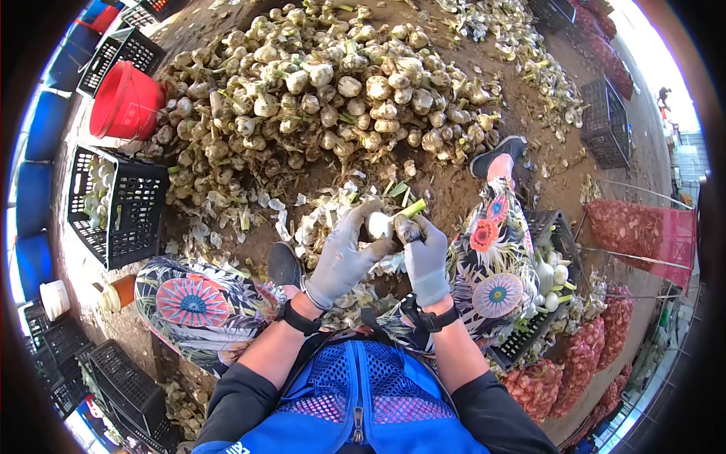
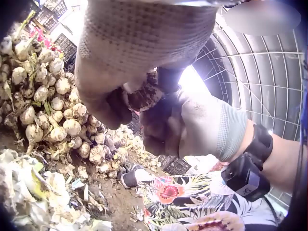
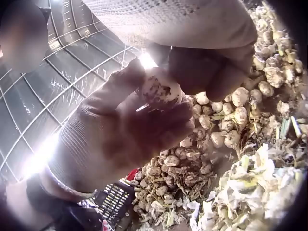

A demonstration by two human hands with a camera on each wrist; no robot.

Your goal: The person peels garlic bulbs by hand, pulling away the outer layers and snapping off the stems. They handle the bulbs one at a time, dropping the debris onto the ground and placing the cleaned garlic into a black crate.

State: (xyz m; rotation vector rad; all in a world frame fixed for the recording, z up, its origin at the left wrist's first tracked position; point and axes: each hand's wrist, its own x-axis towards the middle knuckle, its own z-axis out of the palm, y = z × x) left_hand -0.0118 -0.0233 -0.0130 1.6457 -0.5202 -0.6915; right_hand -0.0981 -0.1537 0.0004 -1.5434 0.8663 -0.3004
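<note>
- Garlic bulb (image 1: 380, 225): held up between both gloved hands in front of the body, green stalk (image 1: 413, 208) angled up on the right side.
- Left hand (image 1: 340, 261): curled round the bulb, thumb and fingers gripping its body.
- Right hand (image 1: 426, 261): fingers bent, pinching at the stalk end. Can't tell if it has anything small tucked in as well.
- Step in hand, my read: cleaning one bulb, dirty outer skin coming off. Exposed side is white in the head view; wrist views show dark patches on it.
- Next move, my guess: left keeps the bulb steady and turns it, right works the remaining dirty skin near the neck. Light pinch, so the flesh isn't bruised.
- Room: hands are between the knees, above loose peelings (image 1: 325, 219). Free air around the bulb; the two hands crowd each other most.
- Ahead: big heap of uncleaned bulbs (image 1: 325, 91), apart from the hands.
- Right edge: black crate (image 1: 522, 339) with pale bulbs just beside the patterned trouser leg (image 1: 491, 272). Reaching it means clearing the knee and rim.
- Left edge: another black crate (image 1: 140, 204), well apart, red bucket (image 1: 140, 98) beyond.
</note>
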